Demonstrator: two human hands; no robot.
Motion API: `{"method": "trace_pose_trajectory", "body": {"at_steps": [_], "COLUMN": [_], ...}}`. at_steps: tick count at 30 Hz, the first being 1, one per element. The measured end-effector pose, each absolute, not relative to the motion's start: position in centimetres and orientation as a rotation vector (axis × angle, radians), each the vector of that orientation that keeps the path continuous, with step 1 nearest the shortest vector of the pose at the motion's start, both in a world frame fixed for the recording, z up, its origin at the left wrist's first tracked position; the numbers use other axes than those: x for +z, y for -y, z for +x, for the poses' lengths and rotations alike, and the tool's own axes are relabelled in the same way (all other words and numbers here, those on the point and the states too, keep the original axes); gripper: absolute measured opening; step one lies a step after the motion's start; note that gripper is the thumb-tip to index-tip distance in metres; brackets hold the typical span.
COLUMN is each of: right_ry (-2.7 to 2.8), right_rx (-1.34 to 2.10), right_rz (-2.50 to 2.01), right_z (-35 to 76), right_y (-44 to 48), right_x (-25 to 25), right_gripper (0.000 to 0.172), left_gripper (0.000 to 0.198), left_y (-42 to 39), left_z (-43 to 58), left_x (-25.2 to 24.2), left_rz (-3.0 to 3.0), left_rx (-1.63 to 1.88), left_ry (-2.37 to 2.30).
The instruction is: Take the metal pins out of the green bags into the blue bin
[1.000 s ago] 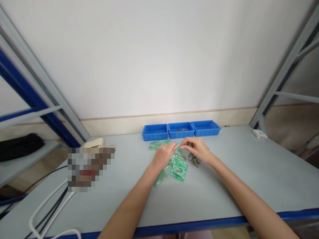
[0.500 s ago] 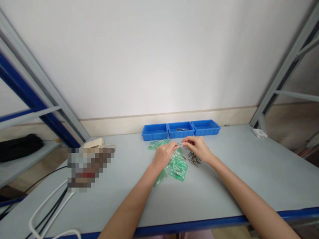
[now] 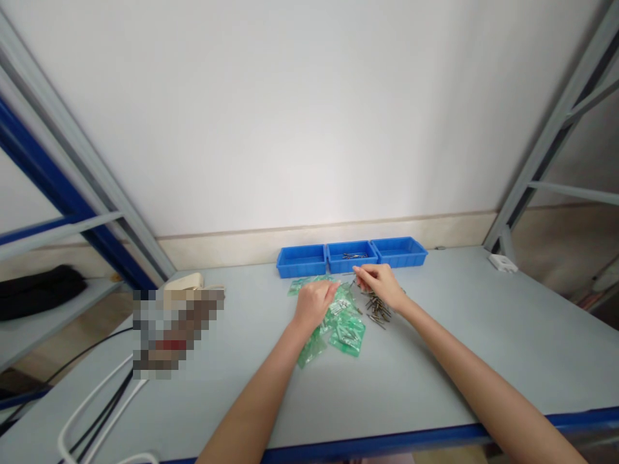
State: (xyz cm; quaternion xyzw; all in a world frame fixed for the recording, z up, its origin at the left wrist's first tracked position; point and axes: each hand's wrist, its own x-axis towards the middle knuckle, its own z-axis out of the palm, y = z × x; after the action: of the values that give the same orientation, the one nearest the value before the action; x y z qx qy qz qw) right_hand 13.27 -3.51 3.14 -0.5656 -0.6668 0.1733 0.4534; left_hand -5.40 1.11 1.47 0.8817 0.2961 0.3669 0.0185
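Observation:
My right hand [image 3: 381, 283] is closed in a pinch on a thin metal rod [image 3: 347, 274], which points left from the fingertips. My left hand [image 3: 314, 304] is closed over the green plastic bags, thumb on top; whatever its fingers hold is hidden. Beside and beneath it lie crumpled green bags, and one green bag [image 3: 349, 335] in front has pale slender pieces inside. A loose pile of thin metal rods [image 3: 378, 308] lies below my right hand. They are too small to name more exactly.
Behind my hands stand three blue bins in a row: the left bin [image 3: 302, 261], the middle bin [image 3: 351, 257] with several thin rods in it, and the right bin [image 3: 399, 252]. A cream box [image 3: 186, 282] and white cables [image 3: 68, 419] lie left. A white adapter [image 3: 503, 263] lies right.
My hands were together at the fingertips over the bags; now they are apart. The right hand has the thin rod in its pinch. The whole view has shifted slightly.

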Motion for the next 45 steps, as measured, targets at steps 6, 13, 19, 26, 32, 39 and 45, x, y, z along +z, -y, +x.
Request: {"method": "trace_pose_trajectory", "body": {"at_steps": [6,13,19,26,32,39,45], "right_ry": [1.379,2.069,2.18,2.173,2.002,1.827,1.818], "right_rx": [0.454,0.797,0.388,0.402,0.502,0.796,0.759], "right_rz": [-1.646,-1.62,-1.861,-1.918,-1.783,-1.37,-1.332], "right_z": [16.1,16.4,14.0,14.1,15.4,14.5,13.9], "right_y": [-1.7,3.6,5.3,5.0,5.4,5.2,5.2], "right_x": [5.0,3.4,2.1,2.3,3.5,3.9,3.7], "right_gripper": [0.068,0.035,0.018,0.005,0.008,0.018,0.03], "left_gripper": [0.058,0.059,0.056,0.053,0.027,0.02,0.03], "left_y": [-1.7,-1.5,-1.2,-1.3,-0.9,-0.6,-0.7], "left_z": [-5.7,-5.6,-5.4,-5.5,-5.1,-4.6,-4.7], "left_x": [1.5,1.6,1.7,1.7,1.5,1.2,1.1], "left_rz": [2.615,2.638,2.695,2.732,2.865,3.085,3.059], "left_rx": [1.148,1.127,1.085,1.055,0.981,0.93,1.064], "left_ry": [-1.001,-0.998,-0.986,-1.014,-0.849,-0.633,-0.769]}}
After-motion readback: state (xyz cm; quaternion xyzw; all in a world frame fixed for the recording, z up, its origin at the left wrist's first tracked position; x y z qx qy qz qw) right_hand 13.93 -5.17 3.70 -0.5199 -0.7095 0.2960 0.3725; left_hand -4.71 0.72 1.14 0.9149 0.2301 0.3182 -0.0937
